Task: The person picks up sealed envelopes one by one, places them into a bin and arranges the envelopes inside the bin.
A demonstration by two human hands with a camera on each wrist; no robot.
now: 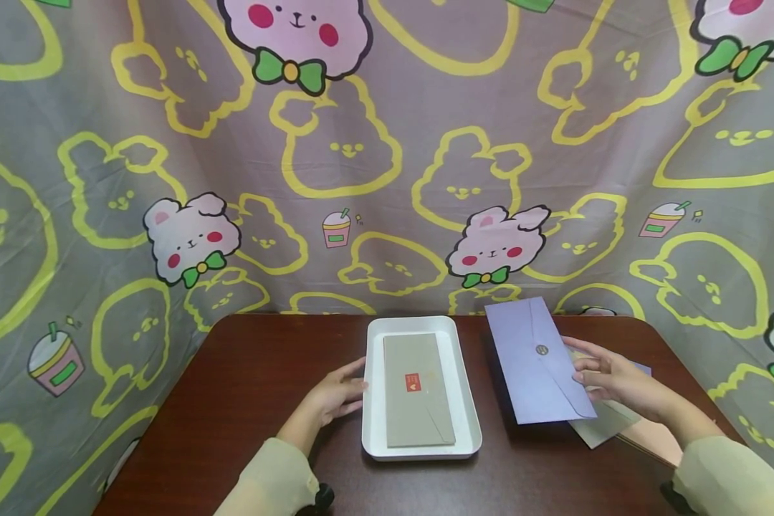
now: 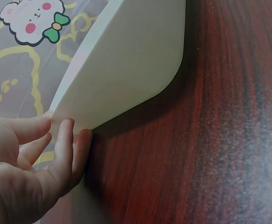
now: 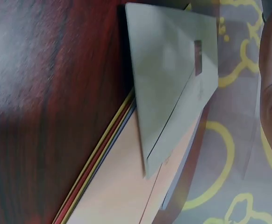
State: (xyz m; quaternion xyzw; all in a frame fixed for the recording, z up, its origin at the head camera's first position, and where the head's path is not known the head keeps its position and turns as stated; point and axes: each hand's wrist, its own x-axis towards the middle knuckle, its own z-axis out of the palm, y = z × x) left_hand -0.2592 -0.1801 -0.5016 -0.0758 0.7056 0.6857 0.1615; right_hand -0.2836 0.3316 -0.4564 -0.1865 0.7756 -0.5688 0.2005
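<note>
My left hand (image 1: 335, 393) touches the outer left wall of a white tray (image 1: 369, 430) with its fingertips. The left wrist view shows those fingers at the tray's rim and side (image 2: 126, 56). Inside the tray lies a grey-green envelope (image 1: 419, 408) with a red heart sticker. On the right, my right hand (image 1: 619, 380) pinches the right edge of a purple envelope (image 1: 535, 380) with a round seal, lifted and tilted above the table. Beneath it are a grey envelope (image 3: 168, 79) and a peach envelope (image 3: 122, 172) on a stack. Only part of my right hand shows in its wrist view.
The dark reddish-brown table (image 1: 258, 373) carries the tray near its middle and the envelope stack at its right side. A cartoon-patterned cloth (image 1: 387, 215) hangs behind the table's back edge and around both sides.
</note>
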